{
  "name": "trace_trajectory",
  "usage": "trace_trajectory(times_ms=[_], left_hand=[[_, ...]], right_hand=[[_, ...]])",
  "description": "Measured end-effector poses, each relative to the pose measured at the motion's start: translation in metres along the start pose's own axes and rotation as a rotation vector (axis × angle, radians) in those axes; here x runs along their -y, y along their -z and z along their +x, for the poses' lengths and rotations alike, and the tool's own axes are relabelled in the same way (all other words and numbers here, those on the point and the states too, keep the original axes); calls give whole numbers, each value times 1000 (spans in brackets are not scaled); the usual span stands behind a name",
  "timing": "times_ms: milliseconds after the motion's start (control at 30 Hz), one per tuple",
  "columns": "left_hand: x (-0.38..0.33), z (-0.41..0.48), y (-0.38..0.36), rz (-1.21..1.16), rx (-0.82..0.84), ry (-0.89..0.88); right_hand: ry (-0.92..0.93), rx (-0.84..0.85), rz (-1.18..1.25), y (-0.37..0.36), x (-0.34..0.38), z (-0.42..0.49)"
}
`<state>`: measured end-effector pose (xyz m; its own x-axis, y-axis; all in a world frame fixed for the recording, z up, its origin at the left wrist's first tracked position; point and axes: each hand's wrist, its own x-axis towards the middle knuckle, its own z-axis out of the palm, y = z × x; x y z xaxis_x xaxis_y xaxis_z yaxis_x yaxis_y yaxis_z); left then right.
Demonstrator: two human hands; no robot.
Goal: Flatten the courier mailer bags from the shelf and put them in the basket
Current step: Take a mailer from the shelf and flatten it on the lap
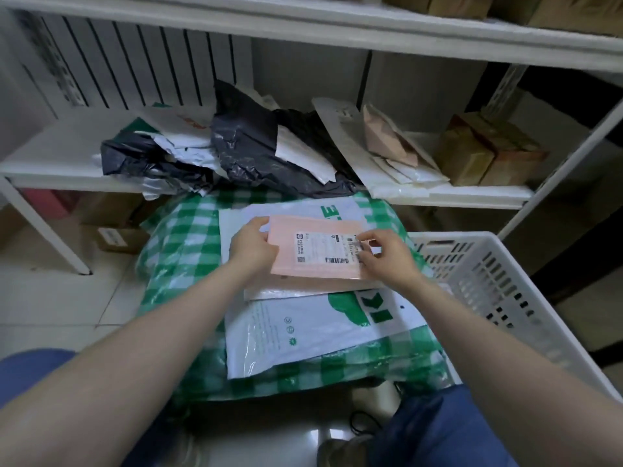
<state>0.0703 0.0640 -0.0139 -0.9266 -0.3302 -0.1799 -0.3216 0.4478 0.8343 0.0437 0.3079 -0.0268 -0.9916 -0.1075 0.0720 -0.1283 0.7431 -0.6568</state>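
Head view shows the pink mailer [317, 251] lying on a stack of flattened bags atop a green checked bundle [182, 251], below the shelf [67, 170] and just left of the basket [505, 284]. To flatten it well, anchor one edge and sweep outward across the label so trapped air escapes. The left hand [251, 246] pinches the left edge, thumb on top; the right hand [384, 257], fingers curled, pinches the right edge. Both forearms reach forward.

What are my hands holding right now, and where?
A pink mailer: left hand grips its left edge, right hand pinches its right edge by the label.
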Motion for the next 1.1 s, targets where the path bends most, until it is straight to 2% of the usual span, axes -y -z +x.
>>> trace_trajectory(times_ms=[67, 167, 233, 333, 433, 733, 933, 1000, 1100], left_hand=[[19, -8, -8, 263, -22, -89], [38, -13, -15, 693, 76, -215], [41, -13, -20, 835, 140, -330], [49, -14, -25, 922, 226, -433], [59, -12, -24, 944, 268, -407], [63, -8, -24, 923, 303, -382], [63, -9, -23, 923, 325, -359], [60, -9, -23, 889, 266, -274], [50, -11, -19, 687, 51, 10]], right_hand=[[24, 39, -185, -18, 6, -7], [89, 117, -444, -44, 22, -17], [160, 200, -487, -62, 35, -22], [222, 345, -546, -86, 50, -25], [219, 401, -595, -97, 44, -21], [2, 310, -592, -82, 16, -7], [-195, 316, -536, -62, 0, -11], [-285, 311, -503, -54, 3, -9], [-418, 291, -519, -40, 11, -5]])
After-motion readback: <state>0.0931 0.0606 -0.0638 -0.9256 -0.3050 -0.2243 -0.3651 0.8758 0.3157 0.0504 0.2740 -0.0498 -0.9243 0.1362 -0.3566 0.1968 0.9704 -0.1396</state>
